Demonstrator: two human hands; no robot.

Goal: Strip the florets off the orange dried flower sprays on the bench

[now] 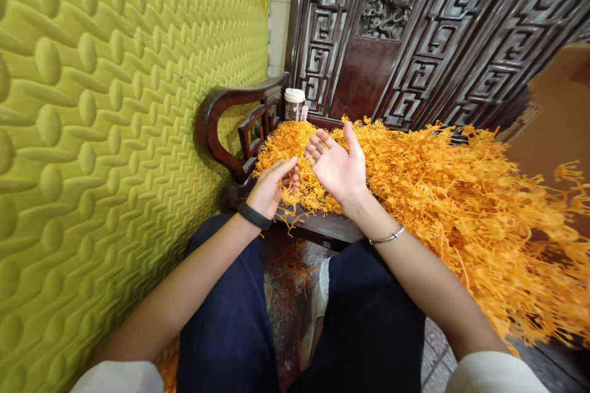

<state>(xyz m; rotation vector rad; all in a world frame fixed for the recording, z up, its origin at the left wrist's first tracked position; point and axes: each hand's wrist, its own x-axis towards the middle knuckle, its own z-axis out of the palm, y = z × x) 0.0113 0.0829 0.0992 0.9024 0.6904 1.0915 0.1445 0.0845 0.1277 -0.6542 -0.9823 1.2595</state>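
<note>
Over the near left end of the heap, my left hand (271, 187) has its fingers curled and its thumb pressed towards them. Thin orange strands hang below it, part of an orange plastic flower sprig (290, 220); the fingers hide the rest. Just to its right, my right hand (340, 167) is turned palm up, thumb raised and fingers apart, with nothing lying on the palm. Behind and beside both hands spreads a big heap of orange plastic flower sprigs (415, 184), with thin, branching, curly tips.
The heap lies on a dark carved wooden bench (329, 228) with a curved armrest (216, 116). A white-lidded cup (294, 104) stands in the back corner. Yellow-green padded wall (115, 104) rises on the left, a cardboard box (560, 98) at the right. Loose orange bits (299, 267) litter the floor.
</note>
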